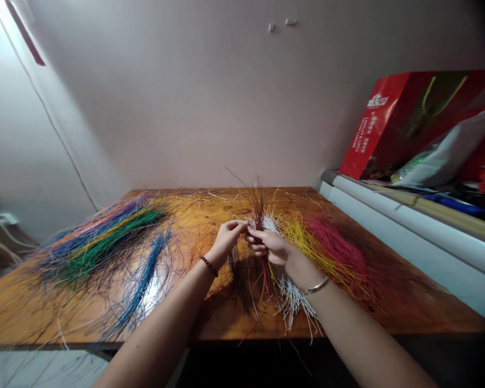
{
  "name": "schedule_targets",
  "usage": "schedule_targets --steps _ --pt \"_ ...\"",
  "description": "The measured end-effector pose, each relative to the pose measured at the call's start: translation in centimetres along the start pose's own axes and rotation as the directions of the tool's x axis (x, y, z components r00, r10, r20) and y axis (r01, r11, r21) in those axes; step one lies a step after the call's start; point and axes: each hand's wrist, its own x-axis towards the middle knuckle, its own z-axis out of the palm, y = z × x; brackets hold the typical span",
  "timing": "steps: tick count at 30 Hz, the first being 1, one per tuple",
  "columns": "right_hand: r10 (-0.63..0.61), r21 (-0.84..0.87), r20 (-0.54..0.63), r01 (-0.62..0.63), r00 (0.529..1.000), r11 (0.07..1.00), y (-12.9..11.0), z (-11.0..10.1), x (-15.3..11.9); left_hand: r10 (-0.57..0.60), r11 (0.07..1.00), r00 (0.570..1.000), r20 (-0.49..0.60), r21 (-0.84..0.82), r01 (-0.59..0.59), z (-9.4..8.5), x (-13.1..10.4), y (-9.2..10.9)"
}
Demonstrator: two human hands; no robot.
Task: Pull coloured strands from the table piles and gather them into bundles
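My right hand (pixel 271 245) is closed around an upright bundle of thin dark-red strands (pixel 258 207). Their loose tips fan out above the fist, and red and yellow ends hang below it. Thumb and fingertips of my left hand (pixel 227 237) are pinched together beside the right thumb, at the bundle's left edge; what lies between them is too small to make out. Beneath and behind my right hand lies a pile of white strands (pixel 293 296). Dark loose strands (pixel 237 275) are under the left hand.
Yellow strands (pixel 307 240) and pink strands (pixel 339 245) lie to the right on the wooden table (pixel 412 302). Blue strands (pixel 147 269) and a large heap with green strands (pixel 117 237) spread leftward. A red paper bag (pixel 382 118) stands on the right-hand ledge, against the wall.
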Motion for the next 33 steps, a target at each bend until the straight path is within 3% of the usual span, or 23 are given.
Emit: schedule_targets --steps 19,25,33 --pt "0.015 -0.01 0.015 -0.015 1.0 1.0 0.18 0.07 0.1 0.084 0.995 0.996 -0.028 -0.059 -0.086 0.23 0.24 -0.35" --pt "0.019 0.065 0.018 -0.021 1.0 0.998 -0.29 -0.18 0.22 0.053 0.989 0.991 -0.122 -0.133 -0.069 0.46 0.1 0.13" --pt "-0.035 0.063 -0.023 0.036 0.999 0.997 0.03 -0.57 0.38 0.043 0.988 0.993 -0.113 -0.142 -0.059 0.42 -0.15 0.54"
